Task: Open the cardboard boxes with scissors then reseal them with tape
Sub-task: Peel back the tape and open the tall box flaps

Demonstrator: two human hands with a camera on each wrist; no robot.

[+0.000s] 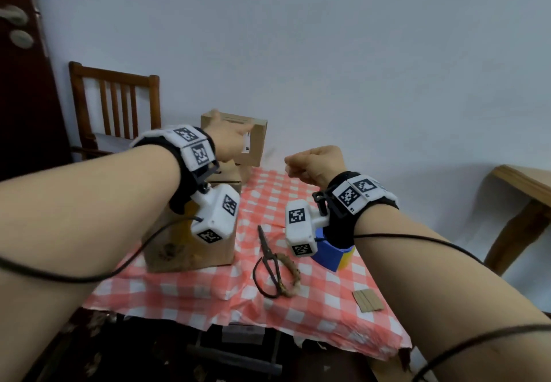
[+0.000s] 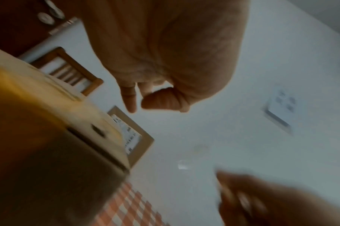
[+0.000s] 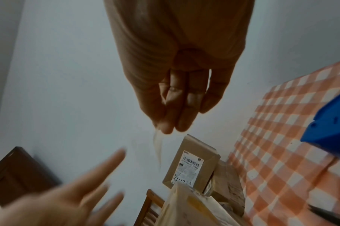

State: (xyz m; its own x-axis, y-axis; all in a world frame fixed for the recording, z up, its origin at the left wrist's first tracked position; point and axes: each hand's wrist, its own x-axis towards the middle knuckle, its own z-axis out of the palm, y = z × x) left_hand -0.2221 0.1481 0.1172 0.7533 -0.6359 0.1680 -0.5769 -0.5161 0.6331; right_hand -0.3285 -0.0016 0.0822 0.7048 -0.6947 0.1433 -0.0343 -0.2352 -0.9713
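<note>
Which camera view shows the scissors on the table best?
The head view: the scissors lie in full on the checked tablecloth, between the big box and the blue tape dispenser. The left wrist view misses them; the right wrist view shows nothing that is clearly them.

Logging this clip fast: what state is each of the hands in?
Left hand: open, fingers spread, holding nothing.
Right hand: pinching a thin tape strip.

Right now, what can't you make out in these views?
- Tape dispenser: head view, mostly behind the right wrist camera; cut by the edge in the right wrist view.
- Strip in the right hand: thin, translucent; probably tape, can't confirm.
- Left hand: blurred in all views; contact with the far box unclear.
- Near box: top hidden by the left wrist in head view, smeared in left wrist view; open or sealed unknown.
</note>
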